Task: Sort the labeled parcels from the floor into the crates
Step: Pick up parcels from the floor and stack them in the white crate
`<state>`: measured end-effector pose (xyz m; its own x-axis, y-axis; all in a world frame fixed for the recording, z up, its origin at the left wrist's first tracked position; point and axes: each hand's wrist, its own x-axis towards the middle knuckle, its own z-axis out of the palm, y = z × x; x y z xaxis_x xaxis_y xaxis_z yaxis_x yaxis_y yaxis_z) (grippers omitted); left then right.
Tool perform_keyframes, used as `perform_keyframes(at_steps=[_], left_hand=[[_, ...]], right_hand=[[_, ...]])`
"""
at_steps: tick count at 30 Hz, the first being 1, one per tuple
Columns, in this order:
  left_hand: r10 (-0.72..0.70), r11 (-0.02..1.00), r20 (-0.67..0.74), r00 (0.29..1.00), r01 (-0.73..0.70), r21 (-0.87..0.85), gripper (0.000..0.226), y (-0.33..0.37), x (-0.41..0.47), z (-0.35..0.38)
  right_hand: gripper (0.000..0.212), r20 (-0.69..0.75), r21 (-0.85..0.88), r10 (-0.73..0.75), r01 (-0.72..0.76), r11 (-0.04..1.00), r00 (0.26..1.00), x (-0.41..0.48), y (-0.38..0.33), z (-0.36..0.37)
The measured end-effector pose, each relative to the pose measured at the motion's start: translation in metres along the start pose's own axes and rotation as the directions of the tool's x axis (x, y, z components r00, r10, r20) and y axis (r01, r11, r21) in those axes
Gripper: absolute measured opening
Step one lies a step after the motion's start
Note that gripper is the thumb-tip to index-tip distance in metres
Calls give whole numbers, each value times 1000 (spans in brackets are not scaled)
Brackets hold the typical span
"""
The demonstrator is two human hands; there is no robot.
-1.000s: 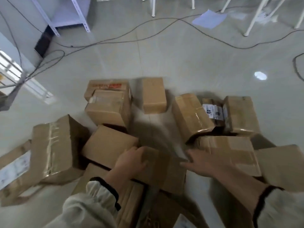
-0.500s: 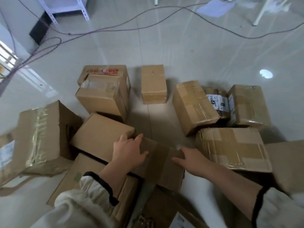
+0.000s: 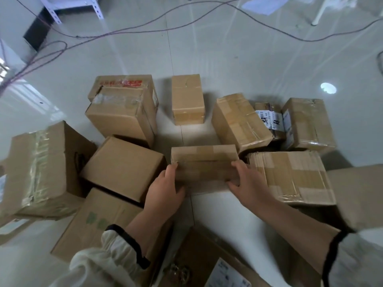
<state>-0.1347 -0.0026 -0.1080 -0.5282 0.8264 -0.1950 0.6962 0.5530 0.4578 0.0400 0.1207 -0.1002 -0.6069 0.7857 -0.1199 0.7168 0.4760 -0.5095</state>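
The small taped parcel (image 3: 204, 162) is in the middle of a cluster of cardboard boxes on the pale floor (image 3: 228, 59). It is grasped at both ends, the left hand (image 3: 165, 189) curled round its left end and the right hand (image 3: 248, 183) round its right. A plain box (image 3: 124, 166) lies just left of it and a wide taped box (image 3: 290, 177) just right. Beyond it stand a narrow box (image 3: 187, 100) and a red-printed box (image 3: 122, 106). Farther right is a white-labelled parcel (image 3: 269, 120).
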Motion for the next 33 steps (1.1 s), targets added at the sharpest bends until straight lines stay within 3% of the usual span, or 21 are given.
perform_keyframes(at_steps=[3, 6, 8, 11, 13, 16, 19, 21, 25, 30, 32, 33], left_hand=[[-10, 999, -9, 1000, 10, -43, 55, 2, -6, 4], [-66, 983, -43, 997, 58, -174, 50, 9, 6, -4], [-141, 962, -35, 989, 129, -240, 55, 14, 20, -14], [-245, 939, 105, 964, 263, -221, 74, 13, 33, -24], [-209, 952, 155, 966, 238, -195, 71, 13, 30, -26], [-180, 958, 68, 981, 190, -217, 55, 10, 22, -21], [-207, 958, 27, 978, 208, -196, 42, 3, 12, -9], [-234, 958, 85, 969, 244, -151, 36, -6, 8, 1], [-306, 936, 271, 913, 340, -92, 36, -19, 10, 12], [-309, 928, 292, 905, 354, -116, 38, -23, 14, 17], [-337, 917, 295, 894, 383, -113, 36, -24, 15, 16], [-356, 913, 287, 889, 396, -95, 35, -25, 15, 14]], right_hand=[[52, 19, 41, 34, -35, 999, 999, -8, 3, 6], [44, -13, 218, 152, -145, 965, 988, 5, -1, -1], [45, -4, 286, 259, -247, 926, 966, 15, -4, -5], [44, 70, 217, 327, -335, 917, 942, 20, -1, -5], [41, 87, 167, 319, -329, 929, 944, 17, 0, -5], [47, -32, 233, 293, -278, 932, 956, 6, -1, -7], [31, -112, 238, 235, -204, 950, 966, -7, -1, -1], [25, -10, 214, 255, -247, 945, 967, -17, 2, 11], [37, 276, 206, 294, -355, 912, 915, -35, 8, 30], [36, 311, 225, 327, -403, 887, 892, -29, 8, 28], [53, 327, 250, 322, -410, 877, 888, -25, 6, 22], [74, 329, 261, 317, -409, 874, 889, -20, 5, 18]])
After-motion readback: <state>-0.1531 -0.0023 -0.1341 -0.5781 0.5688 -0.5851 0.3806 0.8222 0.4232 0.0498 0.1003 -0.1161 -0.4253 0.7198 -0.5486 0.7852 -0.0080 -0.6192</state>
